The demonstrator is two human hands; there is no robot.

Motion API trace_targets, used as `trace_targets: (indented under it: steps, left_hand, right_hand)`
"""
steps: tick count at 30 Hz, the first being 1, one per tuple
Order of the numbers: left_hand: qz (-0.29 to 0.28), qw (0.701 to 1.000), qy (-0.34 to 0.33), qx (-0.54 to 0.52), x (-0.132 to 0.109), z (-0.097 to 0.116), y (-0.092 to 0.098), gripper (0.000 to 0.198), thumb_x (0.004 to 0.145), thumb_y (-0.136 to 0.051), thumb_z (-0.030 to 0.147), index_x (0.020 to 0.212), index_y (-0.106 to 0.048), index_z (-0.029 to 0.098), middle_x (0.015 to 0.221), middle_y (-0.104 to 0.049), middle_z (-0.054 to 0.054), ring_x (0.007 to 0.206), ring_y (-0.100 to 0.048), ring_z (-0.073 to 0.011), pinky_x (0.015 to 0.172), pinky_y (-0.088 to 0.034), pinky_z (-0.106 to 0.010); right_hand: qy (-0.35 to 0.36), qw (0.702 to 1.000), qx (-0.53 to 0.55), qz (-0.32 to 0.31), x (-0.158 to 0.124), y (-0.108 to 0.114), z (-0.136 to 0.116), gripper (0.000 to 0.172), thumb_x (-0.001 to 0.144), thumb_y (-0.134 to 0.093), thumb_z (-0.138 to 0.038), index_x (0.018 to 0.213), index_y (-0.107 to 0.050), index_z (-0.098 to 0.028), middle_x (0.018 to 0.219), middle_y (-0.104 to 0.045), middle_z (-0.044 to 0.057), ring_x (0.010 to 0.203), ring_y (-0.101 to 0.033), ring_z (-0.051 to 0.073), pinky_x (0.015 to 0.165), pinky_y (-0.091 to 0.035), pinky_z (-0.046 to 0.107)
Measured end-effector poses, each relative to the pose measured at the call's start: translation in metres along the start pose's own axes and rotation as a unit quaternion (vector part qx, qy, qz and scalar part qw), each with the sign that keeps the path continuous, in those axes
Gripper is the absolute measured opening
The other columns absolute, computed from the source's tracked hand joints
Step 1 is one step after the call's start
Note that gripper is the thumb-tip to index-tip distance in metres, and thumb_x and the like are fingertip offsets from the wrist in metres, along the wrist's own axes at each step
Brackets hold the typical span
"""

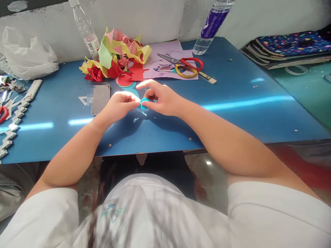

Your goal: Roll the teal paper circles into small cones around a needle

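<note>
A small piece of bright blue paper (143,102) is pinched between both hands, above the blue tabletop (165,134). My left hand (123,104) grips its left side between thumb and fingers. On the other side, my right hand (161,98) has its thumb on the paper, with the index finger stretched out above. Thin strands or slim tips show by the right fingers, too small to name. Just beyond the hands lie blue paper circles (131,91) and a red paper circle (124,80). A phone (100,100) rests left of my left hand.
Red and yellow paper flowers (116,55) stand at the back beside a clear bottle (86,32). Scissors (181,63) lie on purple paper (155,51). A water bottle (213,24) is behind. At left are a plastic bag (28,55) and a folded paper chain (18,115).
</note>
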State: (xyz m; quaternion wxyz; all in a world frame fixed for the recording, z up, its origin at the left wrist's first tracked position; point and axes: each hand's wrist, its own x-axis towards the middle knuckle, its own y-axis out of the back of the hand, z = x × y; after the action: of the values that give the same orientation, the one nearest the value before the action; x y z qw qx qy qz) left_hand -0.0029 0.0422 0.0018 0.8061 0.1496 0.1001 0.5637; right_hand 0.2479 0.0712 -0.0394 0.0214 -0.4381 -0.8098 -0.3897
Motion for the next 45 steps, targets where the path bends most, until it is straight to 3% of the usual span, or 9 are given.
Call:
trace_targets:
  steps: [5, 9, 14, 17, 20, 30, 34, 38, 45]
  left_hand:
    - [-0.006, 1.0, 0.028, -0.005, 0.002, -0.005, 0.001, 0.022, 0.082, -0.089, 0.028, 0.072, -0.072, 0.019, 0.076, -0.068, -0.002, 0.073, -0.057, -0.0145, 0.071, -0.042, -0.032]
    - [0.009, 1.0, 0.0, -0.019, 0.006, -0.011, 0.002, 0.017, 0.085, -0.088, 0.028, 0.078, -0.076, 0.019, 0.08, -0.071, -0.003, 0.077, -0.061, -0.0163, 0.075, -0.048, -0.033]
    - [0.023, 0.998, -0.058, 0.026, 0.01, -0.016, 0.001, 0.021, 0.089, -0.085, 0.029, 0.077, -0.071, 0.021, 0.081, -0.07, -0.002, 0.077, -0.059, -0.0167, 0.074, -0.045, -0.034]
    - [0.03, 0.987, -0.112, 0.108, 0.012, -0.02, 0.001, 0.018, 0.093, -0.081, 0.03, 0.08, -0.07, 0.022, 0.088, -0.075, -0.004, 0.083, -0.065, -0.0191, 0.077, -0.049, -0.035]
    - [0.034, 0.973, -0.15, 0.171, 0.012, -0.021, 0.003, 0.014, 0.098, -0.077, 0.032, 0.089, -0.073, 0.023, 0.092, -0.079, -0.005, 0.089, -0.071, -0.0215, 0.08, -0.053, -0.036]
    - [0.038, 0.969, -0.174, 0.171, 0.009, -0.021, -0.001, 0.013, 0.099, -0.082, 0.036, 0.093, -0.081, 0.024, 0.093, -0.08, -0.005, 0.089, -0.073, -0.0223, 0.081, -0.061, -0.036]
    - [0.048, 0.966, -0.19, 0.166, 0.008, -0.019, -0.002, 0.016, 0.096, -0.082, 0.033, 0.085, -0.077, 0.023, 0.083, -0.071, -0.003, 0.082, -0.066, -0.02, 0.078, -0.055, -0.035]
    - [0.018, 0.981, -0.131, 0.143, 0.005, -0.011, 0.0, 0.027, 0.094, -0.081, 0.031, 0.073, -0.066, 0.022, 0.071, -0.055, 0.002, 0.072, -0.05, -0.0161, 0.07, -0.045, -0.034]
    - [-0.006, 0.988, -0.069, 0.136, -0.001, 0.003, 0.005, 0.048, 0.095, -0.084, 0.04, 0.065, -0.051, 0.024, 0.066, -0.043, 0.002, 0.07, -0.041, -0.0159, 0.065, -0.033, -0.035]
  right_hand:
    - [-0.002, 1.0, -0.009, -0.003, -0.002, 0.002, -0.005, 0.06, 0.106, -0.068, -0.017, 0.163, -0.055, -0.03, 0.088, -0.059, -0.006, 0.081, -0.05, 0.021, 0.085, -0.046, 0.038]
    - [-0.028, 0.999, 0.016, 0.021, 0.0, 0.001, -0.003, 0.068, 0.105, -0.077, -0.017, 0.168, -0.054, -0.028, 0.097, -0.065, -0.004, 0.087, -0.055, 0.02, 0.088, -0.05, 0.038]
    - [-0.086, 0.994, 0.051, 0.044, 0.004, 0.002, -0.005, 0.076, 0.098, -0.084, -0.008, 0.169, -0.058, -0.022, 0.083, -0.053, -0.008, 0.08, -0.052, 0.019, 0.083, -0.051, 0.037]
    - [-0.093, 0.994, -0.002, 0.061, 0.005, 0.003, -0.01, 0.041, 0.099, -0.086, -0.016, 0.139, -0.077, -0.023, 0.088, -0.07, -0.002, 0.083, -0.062, 0.021, 0.086, -0.055, 0.041]
    - [-0.069, 0.995, -0.016, 0.067, 0.006, 0.003, -0.013, 0.004, 0.105, -0.079, -0.021, 0.101, -0.079, -0.023, 0.102, -0.083, 0.006, 0.093, -0.073, 0.025, 0.092, -0.06, 0.044]
    - [-0.054, 0.992, 0.069, 0.093, 0.005, 0.004, -0.013, 0.01, 0.1, -0.086, -0.03, 0.09, -0.083, -0.027, 0.097, -0.085, 0.005, 0.091, -0.071, 0.024, 0.089, -0.061, 0.043]
    - [-0.048, 0.992, 0.063, 0.096, 0.006, 0.003, -0.007, 0.016, 0.101, -0.089, -0.04, 0.093, -0.084, -0.027, 0.098, -0.085, 0.007, 0.088, -0.071, 0.024, 0.085, -0.061, 0.043]
    - [-0.039, 0.994, 0.037, 0.099, 0.006, 0.001, -0.003, 0.027, 0.102, -0.089, -0.05, 0.089, -0.081, -0.027, 0.092, -0.082, 0.006, 0.083, -0.068, 0.025, 0.081, -0.06, 0.045]
    - [-0.102, 0.991, -0.033, 0.085, 0.005, 0.0, -0.015, 0.035, 0.106, -0.085, -0.041, 0.08, -0.067, -0.027, 0.083, -0.072, 0.004, 0.077, -0.058, 0.024, 0.077, -0.053, 0.045]
